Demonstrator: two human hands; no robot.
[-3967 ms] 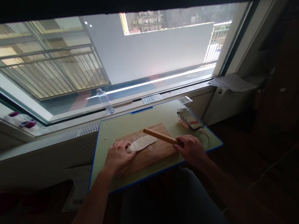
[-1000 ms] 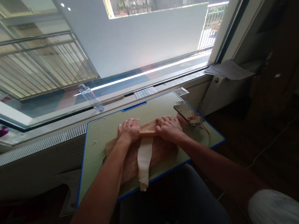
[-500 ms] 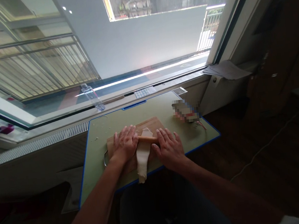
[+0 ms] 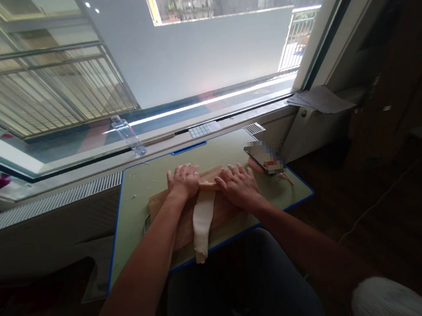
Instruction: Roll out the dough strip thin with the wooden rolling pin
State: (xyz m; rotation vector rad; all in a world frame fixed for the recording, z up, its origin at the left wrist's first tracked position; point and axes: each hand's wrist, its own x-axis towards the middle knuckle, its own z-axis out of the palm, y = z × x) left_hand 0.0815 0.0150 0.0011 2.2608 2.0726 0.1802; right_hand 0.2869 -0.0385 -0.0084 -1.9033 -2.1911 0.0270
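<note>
A wooden rolling pin [image 4: 207,186] lies crosswise over a long pale strip of dough [image 4: 204,218]. My left hand [image 4: 184,181] rests palm down on the pin's left end, fingers stretched forward and apart. On its right end lies my right hand [image 4: 238,185], also flat with spread fingers. Both palms hide the ends of the pin. Beneath is a wooden cutting board [image 4: 183,229] with a metal handle at its left side. The dough's near end hangs past the board and over the table's front edge.
The board sits on a greenish folding table [image 4: 137,246] with a blue rim. A partly blurred phone-like device [image 4: 264,157] stands at its right. Behind, a clear plastic bottle [image 4: 129,135] stands on the windowsill, near a keypad-like white object [image 4: 204,129]. Papers [image 4: 320,99] lie farther right.
Both hands have moved forward with the rolling pin, towards the far end of the dough. My hands are slightly closer together.
</note>
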